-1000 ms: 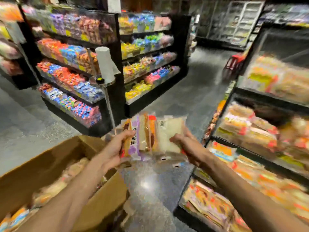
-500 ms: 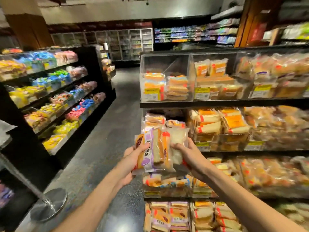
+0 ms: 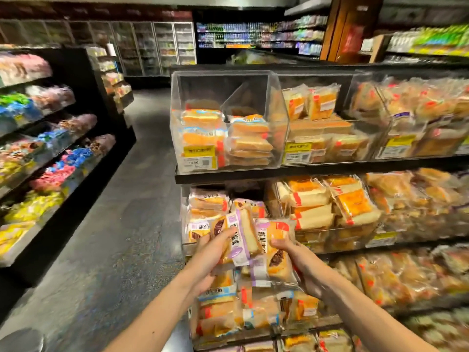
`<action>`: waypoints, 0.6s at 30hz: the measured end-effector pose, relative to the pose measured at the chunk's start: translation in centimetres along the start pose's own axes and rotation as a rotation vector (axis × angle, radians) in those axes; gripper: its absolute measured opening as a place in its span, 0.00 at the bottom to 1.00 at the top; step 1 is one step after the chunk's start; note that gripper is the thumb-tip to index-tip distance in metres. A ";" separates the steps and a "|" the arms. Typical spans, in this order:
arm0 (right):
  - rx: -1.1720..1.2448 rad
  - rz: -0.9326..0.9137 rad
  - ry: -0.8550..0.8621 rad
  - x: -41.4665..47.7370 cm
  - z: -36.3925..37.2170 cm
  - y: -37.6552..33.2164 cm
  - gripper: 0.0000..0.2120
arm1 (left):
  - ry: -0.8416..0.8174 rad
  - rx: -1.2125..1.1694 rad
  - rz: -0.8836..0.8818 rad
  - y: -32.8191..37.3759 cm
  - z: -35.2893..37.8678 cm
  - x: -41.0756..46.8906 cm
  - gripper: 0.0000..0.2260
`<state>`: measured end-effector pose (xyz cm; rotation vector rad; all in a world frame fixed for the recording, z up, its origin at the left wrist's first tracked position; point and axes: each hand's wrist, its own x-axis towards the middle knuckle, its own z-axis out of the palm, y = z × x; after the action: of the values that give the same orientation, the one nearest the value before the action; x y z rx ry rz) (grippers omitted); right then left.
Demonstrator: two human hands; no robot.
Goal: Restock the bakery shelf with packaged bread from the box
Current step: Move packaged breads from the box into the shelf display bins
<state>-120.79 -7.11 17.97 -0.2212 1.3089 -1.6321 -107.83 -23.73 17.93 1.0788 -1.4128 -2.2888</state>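
Bare forearms point(image 3: 157, 313) — left hand point(image 3: 210, 262), right hand point(image 3: 302, 265)

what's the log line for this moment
left hand: holds bread packs | right hand: holds bread packs | bakery shelf: packs not yet placed

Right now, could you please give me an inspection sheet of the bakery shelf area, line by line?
Surface: bakery shelf, black tiers with clear bins, mostly stocked; top-left bin partly filled.
Job's things: bread packets, purple-labelled, held in front of the second tier; box not in view.
Clutter: nothing seen.
Grippers: left hand and right hand both grip the bread packets.
Cables: nothing seen.
Surroundings: sweets shelves to the left, dark floor, glass-door coolers at the back.
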 end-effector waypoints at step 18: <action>-0.101 -0.062 0.120 7.3 -8.3 -9.8 0.33 | 0.274 -0.215 -0.031 1.8 7.0 17.4 0.09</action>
<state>-135.39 -8.15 19.66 -0.2295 1.4907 -1.6538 -125.20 -29.50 13.27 1.2919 -1.0278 -2.1521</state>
